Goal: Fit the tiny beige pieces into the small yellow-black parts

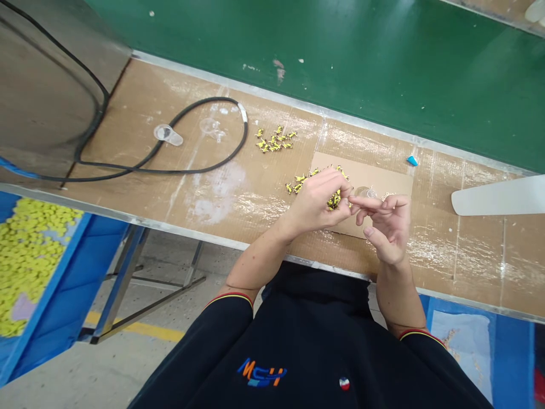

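Note:
My left hand is pinched closed over a small cluster of yellow-and-black parts above a cardboard sheet. My right hand hovers next to it, its index finger reaching across to touch my left fingertips. A small clear plastic piece shows just behind my right fingers, and I cannot tell whether that hand grips it. More yellow parts lie scattered along the sheet's left edge. A separate heap of them sits on the bare bench.
Two clear plastic cups lie left on the worn wooden bench, inside a loop of black cable. A green belt runs along the far edge. A blue bin of yellow-green pieces stands low at left.

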`<state>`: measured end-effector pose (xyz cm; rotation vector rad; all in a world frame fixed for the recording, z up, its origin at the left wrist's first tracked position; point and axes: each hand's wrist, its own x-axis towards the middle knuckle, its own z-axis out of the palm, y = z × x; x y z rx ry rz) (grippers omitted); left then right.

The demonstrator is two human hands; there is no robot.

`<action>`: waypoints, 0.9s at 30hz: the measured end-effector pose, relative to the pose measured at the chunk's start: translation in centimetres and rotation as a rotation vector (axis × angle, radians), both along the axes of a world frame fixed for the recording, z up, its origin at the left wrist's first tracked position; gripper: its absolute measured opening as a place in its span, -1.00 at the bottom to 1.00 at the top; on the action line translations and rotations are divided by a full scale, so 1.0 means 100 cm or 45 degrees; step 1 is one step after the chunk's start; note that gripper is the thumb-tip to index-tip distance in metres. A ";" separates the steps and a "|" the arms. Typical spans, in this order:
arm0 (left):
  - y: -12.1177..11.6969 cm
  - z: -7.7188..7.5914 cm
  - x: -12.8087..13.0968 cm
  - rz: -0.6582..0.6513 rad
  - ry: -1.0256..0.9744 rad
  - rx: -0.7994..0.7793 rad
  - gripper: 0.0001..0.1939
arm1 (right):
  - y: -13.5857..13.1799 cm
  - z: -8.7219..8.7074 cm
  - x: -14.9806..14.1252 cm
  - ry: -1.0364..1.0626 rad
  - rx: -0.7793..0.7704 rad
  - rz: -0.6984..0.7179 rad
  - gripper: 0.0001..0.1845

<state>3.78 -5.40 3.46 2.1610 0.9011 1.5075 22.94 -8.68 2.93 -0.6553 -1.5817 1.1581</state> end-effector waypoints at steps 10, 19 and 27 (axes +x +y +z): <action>-0.001 0.000 0.000 -0.153 -0.134 -0.101 -0.86 | 0.000 0.007 -0.002 0.165 -0.232 0.007 -0.59; -0.001 0.000 0.001 -0.188 -0.276 -0.062 -0.93 | 0.002 0.005 0.002 0.108 -0.162 0.017 -0.54; 0.000 0.005 -0.001 -0.168 -0.256 -0.018 -0.87 | 0.001 0.004 0.002 0.039 -0.068 -0.016 -0.57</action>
